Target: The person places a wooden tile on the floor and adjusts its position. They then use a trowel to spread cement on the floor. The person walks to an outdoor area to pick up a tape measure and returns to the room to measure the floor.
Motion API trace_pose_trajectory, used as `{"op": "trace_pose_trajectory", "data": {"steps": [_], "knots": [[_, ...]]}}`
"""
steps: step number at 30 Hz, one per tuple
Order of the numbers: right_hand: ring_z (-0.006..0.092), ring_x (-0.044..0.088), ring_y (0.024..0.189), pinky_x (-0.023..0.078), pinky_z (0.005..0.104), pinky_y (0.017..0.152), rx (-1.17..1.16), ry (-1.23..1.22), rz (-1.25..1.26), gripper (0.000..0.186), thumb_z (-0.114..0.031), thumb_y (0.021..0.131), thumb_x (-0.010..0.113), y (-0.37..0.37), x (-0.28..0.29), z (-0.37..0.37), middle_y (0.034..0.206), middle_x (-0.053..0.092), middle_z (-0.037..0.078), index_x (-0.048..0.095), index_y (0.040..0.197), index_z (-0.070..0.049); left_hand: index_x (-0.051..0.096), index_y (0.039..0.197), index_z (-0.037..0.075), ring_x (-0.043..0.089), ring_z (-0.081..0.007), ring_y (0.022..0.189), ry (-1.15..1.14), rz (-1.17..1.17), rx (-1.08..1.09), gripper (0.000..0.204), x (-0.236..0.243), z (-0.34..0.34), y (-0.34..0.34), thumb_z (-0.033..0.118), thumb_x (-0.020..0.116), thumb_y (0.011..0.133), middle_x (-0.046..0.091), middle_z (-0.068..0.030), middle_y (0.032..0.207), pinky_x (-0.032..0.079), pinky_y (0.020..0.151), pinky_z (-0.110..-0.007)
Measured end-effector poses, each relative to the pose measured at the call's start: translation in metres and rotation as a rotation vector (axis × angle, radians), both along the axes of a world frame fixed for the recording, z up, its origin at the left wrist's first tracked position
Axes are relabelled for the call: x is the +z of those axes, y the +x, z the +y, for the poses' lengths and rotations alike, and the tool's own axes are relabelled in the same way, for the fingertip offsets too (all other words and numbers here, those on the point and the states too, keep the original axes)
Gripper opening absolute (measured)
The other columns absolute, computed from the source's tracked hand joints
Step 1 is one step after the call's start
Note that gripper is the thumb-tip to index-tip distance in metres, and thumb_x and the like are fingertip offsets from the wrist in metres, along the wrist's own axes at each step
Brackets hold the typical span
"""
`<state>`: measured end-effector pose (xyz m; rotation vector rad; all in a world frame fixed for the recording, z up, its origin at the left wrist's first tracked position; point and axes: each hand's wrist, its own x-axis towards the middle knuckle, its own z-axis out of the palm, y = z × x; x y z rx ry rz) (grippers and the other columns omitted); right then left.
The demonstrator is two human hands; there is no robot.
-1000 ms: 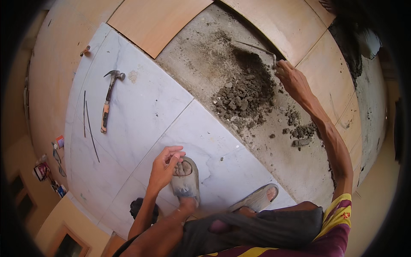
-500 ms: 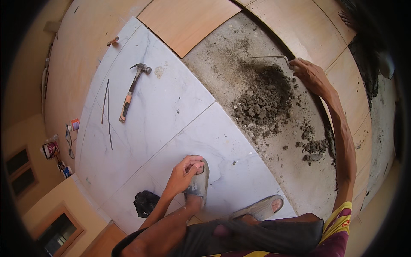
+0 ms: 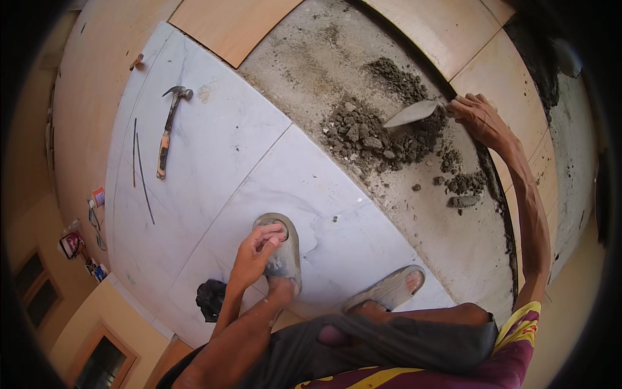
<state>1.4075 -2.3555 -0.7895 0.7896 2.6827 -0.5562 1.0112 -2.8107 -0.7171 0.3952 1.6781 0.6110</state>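
My right hand (image 3: pixel 483 120) grips the handle of a trowel (image 3: pixel 413 114). Its pale, pointed blade lies over the heap of damp grey mortar (image 3: pixel 372 137), at the right side of the crumbly lumps. More loose mortar is spread just beyond the blade. The heap sits on a bare concrete strip (image 3: pixel 311 48) between tiled areas. My left hand (image 3: pixel 256 251) hangs over my left sandal (image 3: pixel 290 249), thumb slightly apart from loosely bent fingers, with nothing visible in it.
On the white marbled tiles (image 3: pixel 259 149) lie a claw hammer (image 3: pixel 170 129) and two thin rods (image 3: pixel 144 178). A black plastic bag (image 3: pixel 210 298) is beside my left forearm. Wood-toned tiles (image 3: pixel 421 29) border the strip, with a dark gap along their edge. A mortar chunk (image 3: pixel 464 201) lies nearer me.
The trowel has come nearer, from the heap's far side to over its right part, its blade face now showing. Some mortar now lies farther out. The view has shifted; my left hand stays by the sandal.
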Motion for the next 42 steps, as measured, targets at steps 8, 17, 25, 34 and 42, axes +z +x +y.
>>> {"op": "trace_pose_trajectory", "data": {"steps": [8,17,25,34,42], "knots": [[0.0306,0.065,0.103,0.054,0.0464,0.09,-0.186,0.07,0.103,0.016,-0.016,0.11,0.05,-0.035,-0.028,0.016,0.11,0.066,0.006,0.057,0.124,-0.013,0.059,0.142,0.0,0.067,-0.0183,0.111,0.05,-0.033,-0.113,0.04,-0.017,0.013,0.02,0.02,0.063,0.108,0.071,-0.0143,0.132,0.05,0.104,-0.036],[0.0146,0.053,0.076,0.046,0.0335,0.069,-1.004,-0.661,0.508,0.048,-0.04,0.103,0.049,0.0,0.012,-0.183,0.085,0.054,0.003,0.068,0.128,-0.004,0.059,0.141,-0.002,0.067,-0.0192,0.111,-0.003,-0.025,-0.013,0.039,-0.003,-0.015,0.013,0.019,0.062,0.108,0.072,-0.0158,0.128,0.052,0.102,-0.033],[0.0069,0.049,0.048,0.04,0.0234,0.044,-1.042,-1.855,0.62,0.026,-0.032,0.114,0.05,-0.132,-0.028,-0.207,0.068,0.054,-0.001,0.055,0.102,-0.009,0.06,0.142,0.001,0.067,-0.0171,0.105,0.006,0.026,-0.082,0.04,-0.003,0.001,0.028,0.022,0.063,0.108,0.074,-0.0127,0.127,0.051,0.096,-0.032],[0.0077,0.046,0.053,0.038,0.026,0.048,-1.239,-1.123,0.465,0.043,-0.048,0.111,0.054,-0.06,-0.042,-0.268,0.069,0.051,-0.003,0.056,0.095,-0.008,0.06,0.142,0.0,0.067,-0.0167,0.103,-0.013,0.076,-0.161,0.038,-0.009,0.005,0.03,0.019,0.06,0.109,0.074,-0.0133,0.127,0.052,0.095,-0.032],[0.0149,0.057,0.057,0.048,0.0346,0.052,-1.143,-1.086,0.626,0.044,-0.045,0.111,0.054,-0.107,0.001,-0.282,0.073,0.06,0.006,0.055,0.105,-0.002,0.06,0.142,-0.001,0.067,-0.0168,0.101,0.011,0.068,-0.151,0.039,-0.009,0.001,0.032,0.018,0.06,0.108,0.073,-0.0147,0.127,0.052,0.095,-0.031]]}}
